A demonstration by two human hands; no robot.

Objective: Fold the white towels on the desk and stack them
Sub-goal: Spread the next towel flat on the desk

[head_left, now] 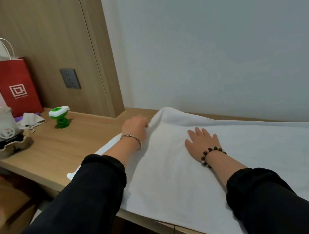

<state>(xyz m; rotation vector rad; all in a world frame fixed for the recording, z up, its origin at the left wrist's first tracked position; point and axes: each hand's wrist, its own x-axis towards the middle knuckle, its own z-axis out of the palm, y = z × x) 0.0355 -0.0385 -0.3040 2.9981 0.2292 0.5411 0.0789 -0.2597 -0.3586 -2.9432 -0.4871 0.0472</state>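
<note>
White towel [172,170] lies spread across the right half of the wooden desk [64,147]. Its near edge hangs just past the desk front and its right part runs out of view. The left hand [136,126] is at the towel's far left corner, where the cloth stands raised in a hump. The fingers are curled at that edge and appear to pinch it, though the hand is blurred and the grip cannot be confirmed in detail. The right hand [201,141] rests flat on the towel's middle, fingers straight and spread, pressing the cloth down and holding nothing. A lower white layer [106,147] shows beneath the left forearm; whether it is a second towel or part of the same one cannot be told. Assessment: the work stands at an early fold of this towel, and no folded stack is in view. The next move would call for the left hand to carry its corner over toward the right, with the flat hand as anchor, and for the edges to be matched before smoothing. Red paper bag [14,84] and green gadget [59,116] stand well apart at the left.
</note>
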